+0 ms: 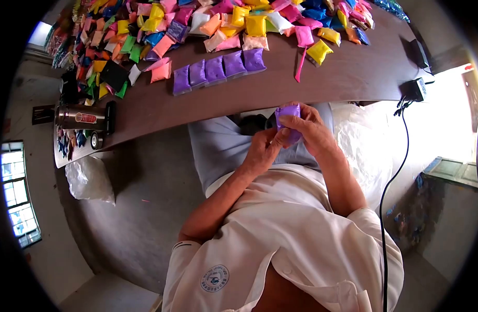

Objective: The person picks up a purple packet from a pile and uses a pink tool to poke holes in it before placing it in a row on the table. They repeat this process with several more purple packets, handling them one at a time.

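Note:
Both of my hands are closed on one small purple packet [289,115], held over my lap just short of the table edge. My left hand [260,150] grips its lower end between thumb and fingers. My right hand [313,131] wraps its side, with the thumb lying across the front. Part of the packet is hidden behind the fingers. Beyond my hands on the table, a row of several purple packets [214,69] lies side by side. Right of that row is a thin pink strip [301,65], near a yellow packet [319,52].
Many colourful packets [256,25] are heaped along the back and left of the brown table [327,83]. A steel tumbler [78,117] lies at the left end. A black cable [407,140] hangs from the right edge. A clear plastic bag [90,179] sits below left.

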Demonstrator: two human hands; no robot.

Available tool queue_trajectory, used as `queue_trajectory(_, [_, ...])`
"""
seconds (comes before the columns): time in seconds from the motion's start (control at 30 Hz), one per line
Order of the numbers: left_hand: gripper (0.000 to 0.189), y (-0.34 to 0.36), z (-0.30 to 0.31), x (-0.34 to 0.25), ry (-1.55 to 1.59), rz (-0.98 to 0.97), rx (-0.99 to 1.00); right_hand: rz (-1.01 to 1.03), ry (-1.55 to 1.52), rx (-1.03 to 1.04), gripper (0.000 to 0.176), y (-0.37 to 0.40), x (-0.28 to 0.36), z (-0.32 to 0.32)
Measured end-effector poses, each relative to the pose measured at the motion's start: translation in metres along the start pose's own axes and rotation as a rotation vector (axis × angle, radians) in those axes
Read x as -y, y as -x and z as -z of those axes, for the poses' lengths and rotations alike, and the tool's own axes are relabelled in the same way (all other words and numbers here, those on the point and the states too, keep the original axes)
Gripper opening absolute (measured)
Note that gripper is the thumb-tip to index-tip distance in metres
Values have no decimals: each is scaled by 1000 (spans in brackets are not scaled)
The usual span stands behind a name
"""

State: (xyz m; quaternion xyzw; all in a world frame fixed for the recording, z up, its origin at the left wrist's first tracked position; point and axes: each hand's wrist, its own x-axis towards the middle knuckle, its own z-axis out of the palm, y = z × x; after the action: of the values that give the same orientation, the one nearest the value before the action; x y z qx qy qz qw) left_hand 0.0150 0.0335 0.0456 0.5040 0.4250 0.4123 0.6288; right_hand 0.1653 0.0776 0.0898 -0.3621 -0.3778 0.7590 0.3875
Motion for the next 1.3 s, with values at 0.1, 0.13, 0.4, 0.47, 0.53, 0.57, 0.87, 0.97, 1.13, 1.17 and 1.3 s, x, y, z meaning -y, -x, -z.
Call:
queue_trajectory(0.1, [51, 8, -7, -6, -29, -75, 8, 19, -27, -7, 19, 7, -6, 0])
queue_trajectory(0.13, [50, 12, -7, -9, -35, -37, 25, 22, -27, -3, 19, 8, -8, 1])
queue_trajectory(0.4, [50, 31, -18, -8, -42, -25, 36, -2, -10, 27, 21, 26, -10, -2])
queue_trajectory(0.47, [49, 35, -19, -7, -60, -15, 58, -25, -22, 29, 21, 31, -9, -2])
queue_trajectory(0.53, [48, 39, -16, -3, -91, 4, 61, -51, -37, 30, 21, 35, -10, -3])
queue_trajectory(0.57, [47, 39, -14, -2, -114, 24, 63, -76, -83, 22, 20, 35, -11, -3])
queue_trajectory(0.87, [47, 36, -10, 2, 49, 61, -30, -52, -98, 133, 21, 30, -24, 8])
queue_trajectory(0.97, [47, 39, -10, 2, 28, 55, -19, -79, -84, 143, 22, 32, -24, 11])
queue_trajectory(1.13, [46, 38, -11, 8, 229, 73, -103, -120, 37, 41, 27, 34, -22, 10])
queue_trajectory(1.17, [47, 37, -10, 8, 313, 78, -142, -99, 109, 85, 28, 31, -28, 13])
queue_trajectory(1.3, [43, 38, -3, 11, 262, 145, -104, -111, 297, 148, 32, 32, -29, 14])
